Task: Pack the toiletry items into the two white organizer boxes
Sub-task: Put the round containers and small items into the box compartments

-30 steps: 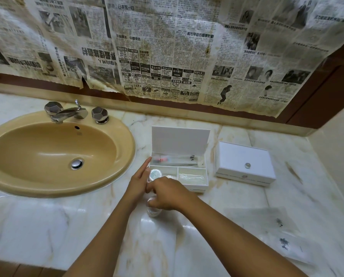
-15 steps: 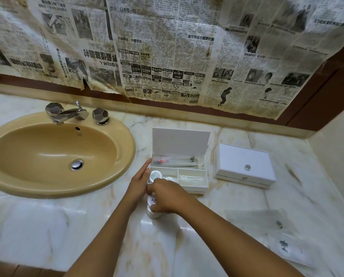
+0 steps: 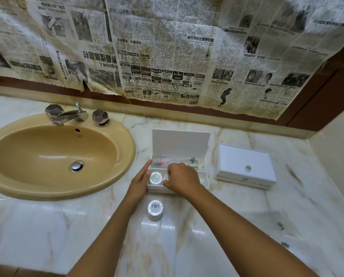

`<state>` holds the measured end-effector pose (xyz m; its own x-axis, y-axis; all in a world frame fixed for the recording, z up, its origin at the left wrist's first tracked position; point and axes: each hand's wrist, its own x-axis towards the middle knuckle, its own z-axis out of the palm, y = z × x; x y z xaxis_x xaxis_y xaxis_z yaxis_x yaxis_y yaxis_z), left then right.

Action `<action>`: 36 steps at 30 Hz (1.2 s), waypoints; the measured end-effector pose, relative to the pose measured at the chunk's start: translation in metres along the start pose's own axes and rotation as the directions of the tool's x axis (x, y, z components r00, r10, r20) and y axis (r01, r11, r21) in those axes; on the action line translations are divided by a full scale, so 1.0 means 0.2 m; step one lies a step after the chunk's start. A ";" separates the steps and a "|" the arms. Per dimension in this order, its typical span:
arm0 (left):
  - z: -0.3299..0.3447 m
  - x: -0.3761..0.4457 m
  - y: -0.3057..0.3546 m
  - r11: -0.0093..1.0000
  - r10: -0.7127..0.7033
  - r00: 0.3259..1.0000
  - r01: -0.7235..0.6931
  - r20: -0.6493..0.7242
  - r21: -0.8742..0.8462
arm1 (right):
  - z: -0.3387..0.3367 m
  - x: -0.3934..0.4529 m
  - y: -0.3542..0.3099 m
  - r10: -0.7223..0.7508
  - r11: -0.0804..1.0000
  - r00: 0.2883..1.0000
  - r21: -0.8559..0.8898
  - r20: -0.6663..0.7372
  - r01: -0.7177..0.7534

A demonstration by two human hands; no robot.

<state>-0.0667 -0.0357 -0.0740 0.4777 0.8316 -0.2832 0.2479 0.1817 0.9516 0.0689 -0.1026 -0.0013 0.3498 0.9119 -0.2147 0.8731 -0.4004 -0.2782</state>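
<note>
step: seat round jar (image 3: 165,177) beside first jar (image 3: 155,177), open box (image 3: 204,179)
right hand (image 3: 182,181): grip pinches jar; lower level
left hand (image 3: 140,181): fingers straight, bracing box wall

**Surroundings: washbasin counter**

Marble countertop (image 3: 47,236), white with tan veining, glossy, reflecting overhead light. Oval basin (image 3: 127,156), mustard-beige, sunk into the counter at left; chrome drain plug (image 3: 77,166) at the bottom of the bowl, small overflow hole (image 3: 77,130) on the rear wall. Chrome faucet (image 3: 70,116) on the rear rim, spout pointing over the bowl, flanked by two faceted chrome knobs (image 3: 100,116). Sheets of yellowed, stained newspaper (image 3: 167,47) covering the wall above the counter, lower edges torn and uneven. Dark brown frame (image 3: 327,92) visible below and right of the paper. Plain cream side wall (image 3: 341,152) at far right.
</note>
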 end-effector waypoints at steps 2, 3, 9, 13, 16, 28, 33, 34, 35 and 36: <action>0.00 0.00 -0.01 1.000 0.007 1.000 -0.007 0.002 -0.002 | 0.01 0.02 0.00 0.022 1.000 1.000 -0.001 0.004 -0.022; 0.00 0.00 -0.01 1.000 0.010 1.000 -0.010 0.004 -0.005 | 0.01 0.02 0.00 0.031 1.000 1.000 -0.002 0.006 -0.031; 0.00 0.00 0.00 1.000 0.018 1.000 -0.018 0.003 0.007 | 0.05 0.07 0.00 0.070 0.997 0.997 -0.023 0.030 -0.069; 0.00 0.00 0.00 0.999 0.022 1.000 -0.022 -0.006 0.023 | 0.07 0.08 0.00 0.073 0.997 0.997 -0.039 0.022 -0.072; 0.00 -0.01 0.00 0.999 0.014 1.000 -0.014 -0.010 0.032 | 0.08 0.09 0.00 0.078 0.996 0.997 -0.047 0.010 -0.077; 0.00 0.00 0.00 1.000 0.010 1.000 -0.010 -0.002 0.019 | 0.10 0.05 0.03 0.047 0.999 0.998 0.021 -0.030 -0.046; 0.00 -0.01 0.00 1.000 0.015 1.000 -0.015 0.001 0.006 | 0.05 -0.03 -0.05 -0.066 0.988 0.987 0.131 -0.143 0.085; 0.00 0.00 -0.01 1.000 0.010 1.000 -0.010 -0.005 0.003 | 0.04 -0.06 -0.07 -0.112 0.978 0.983 0.158 -0.147 0.135; 0.00 0.00 -0.01 1.000 0.003 1.000 -0.003 -0.013 -0.001 | 0.03 -0.09 -0.09 -0.166 0.968 0.977 0.167 -0.134 0.187; 0.01 0.01 -0.01 1.000 -0.003 1.000 0.003 -0.023 -0.010 | 0.04 -0.11 -0.11 -0.220 0.960 0.970 0.154 -0.105 0.234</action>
<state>-0.0653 -0.0357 -0.0756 0.4572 0.8431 -0.2830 0.2411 0.1888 0.9520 0.0385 -0.1152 0.0021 0.1830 0.9819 -0.0486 0.8678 -0.1846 -0.4614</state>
